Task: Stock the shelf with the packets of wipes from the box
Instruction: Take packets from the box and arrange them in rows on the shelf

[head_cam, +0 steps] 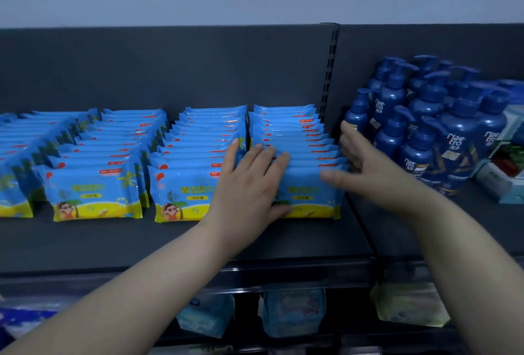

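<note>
Both hands square up the rightmost row of wipes packets (292, 131) on the shelf (113, 241).
The left hand (249, 184) lies flat on the row's front packet (309, 193), fingers straight over its top edge and thumb across its lower face. The right hand (368, 173), fingers spread and slightly blurred, sits against the row's right end, beside the blue pump bottles (425, 128).

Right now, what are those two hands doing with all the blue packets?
A person seems to be straightening packets of wipes on a dark shelf. The left hand rests flat on the front packet of the rightmost row, with its fingers reaching over the top. The right hand is open at that row's right end, beside the blue pump bottles. The other rows stand full to the left.
</note>
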The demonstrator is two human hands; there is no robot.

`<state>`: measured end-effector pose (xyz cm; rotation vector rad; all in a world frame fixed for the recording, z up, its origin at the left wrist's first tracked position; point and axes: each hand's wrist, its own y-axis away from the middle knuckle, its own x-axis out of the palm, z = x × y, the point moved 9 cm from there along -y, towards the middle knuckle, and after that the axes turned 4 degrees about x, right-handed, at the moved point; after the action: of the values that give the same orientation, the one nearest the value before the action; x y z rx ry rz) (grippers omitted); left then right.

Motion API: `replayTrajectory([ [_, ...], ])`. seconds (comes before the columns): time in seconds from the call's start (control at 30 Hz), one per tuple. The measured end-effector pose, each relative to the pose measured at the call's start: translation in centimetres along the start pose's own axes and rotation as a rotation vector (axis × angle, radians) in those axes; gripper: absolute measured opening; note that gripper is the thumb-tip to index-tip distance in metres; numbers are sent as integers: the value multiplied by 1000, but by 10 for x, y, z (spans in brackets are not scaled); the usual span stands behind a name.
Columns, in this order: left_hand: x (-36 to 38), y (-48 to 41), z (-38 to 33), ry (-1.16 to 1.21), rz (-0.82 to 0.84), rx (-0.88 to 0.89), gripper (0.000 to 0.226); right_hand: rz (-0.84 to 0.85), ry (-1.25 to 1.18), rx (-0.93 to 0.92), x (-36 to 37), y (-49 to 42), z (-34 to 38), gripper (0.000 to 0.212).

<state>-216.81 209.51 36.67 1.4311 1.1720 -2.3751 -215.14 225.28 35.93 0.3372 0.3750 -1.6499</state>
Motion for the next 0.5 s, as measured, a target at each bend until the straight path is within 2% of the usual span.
replayTrajectory([
  [0.03, 0, 0, 0, -1, -3, -1, 85, 15, 107, -11, 4, 4, -7, 105],
  [0.1, 0, 0, -1, -8, -2, 3, 84, -12, 211, -22, 8, 4, -19, 99],
  [0.27, 0, 3, 1, 6, -19, -22, 85, -94, 238, -72, 7, 12, -12, 93],
  [0.5, -17, 44, 33, 157, -113, -192, 66, -406, 498, -257, 3, 61, 3, 71],
])
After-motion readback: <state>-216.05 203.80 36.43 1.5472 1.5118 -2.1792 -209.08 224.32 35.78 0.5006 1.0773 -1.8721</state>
